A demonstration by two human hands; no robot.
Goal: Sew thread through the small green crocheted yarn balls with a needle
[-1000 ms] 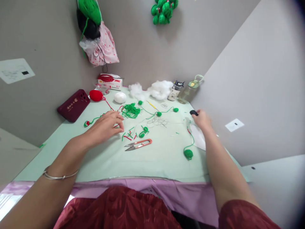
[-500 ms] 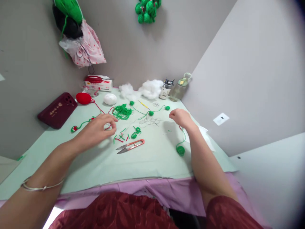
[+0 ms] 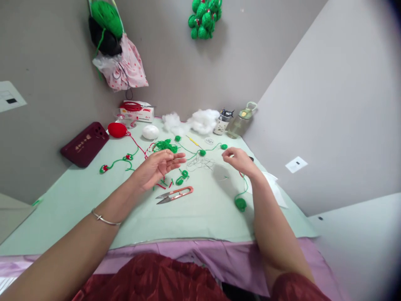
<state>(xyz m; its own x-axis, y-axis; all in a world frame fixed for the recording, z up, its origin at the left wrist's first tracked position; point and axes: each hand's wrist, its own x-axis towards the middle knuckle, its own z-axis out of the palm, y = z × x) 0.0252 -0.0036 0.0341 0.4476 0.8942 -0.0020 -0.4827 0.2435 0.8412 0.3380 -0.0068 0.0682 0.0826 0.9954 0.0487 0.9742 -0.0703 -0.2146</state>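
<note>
My left hand is over the left middle of the table, palm turned sideways, fingers stretched out and slightly apart. Nothing shows in it. Beneath its fingers lie short green and red yarn scraps and a small green crocheted piece. Orange-handled thread snips lie in front of it. My right hand is raised above the table's right side, fingers pinched together; whatever they hold is too fine to make out. Below its wrist, a green yarn strand leads to a green ball. Grey thread lies tangled between the hands.
At the back are white stuffing, a pen cup and a bottle. On the left are a dark red phone, red yarn and a white ball. A yellow-handled crochet hook lies mid-table.
My left hand has moved right, toward the middle, and its curled fingers have straightened. My right hand stays nearly in place, still pinched. The view has shifted slightly.
</note>
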